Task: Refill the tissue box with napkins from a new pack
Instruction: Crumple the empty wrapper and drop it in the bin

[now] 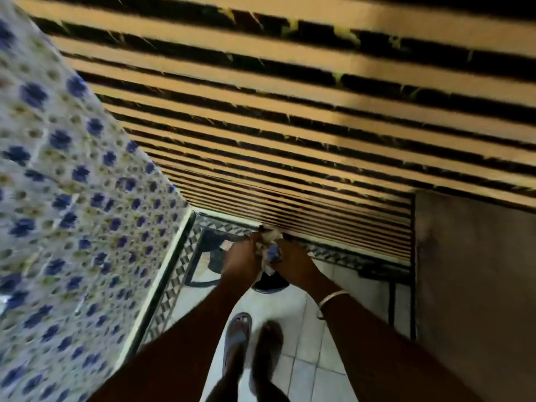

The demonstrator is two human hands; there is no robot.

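A: Item, left of frame?
B: Blue-flowered pale cloth (66, 198), blurred.
A: Centre?
B: Left hand (242, 261) and right hand (294, 264), each grip clenched on one crumpled white-and-blue wrapper (271, 252) held between them, above a dark round bin (269, 282) on the white tiled floor (301, 338).
A: Right?
B: Thin silver bangle (329, 301), right wrist.
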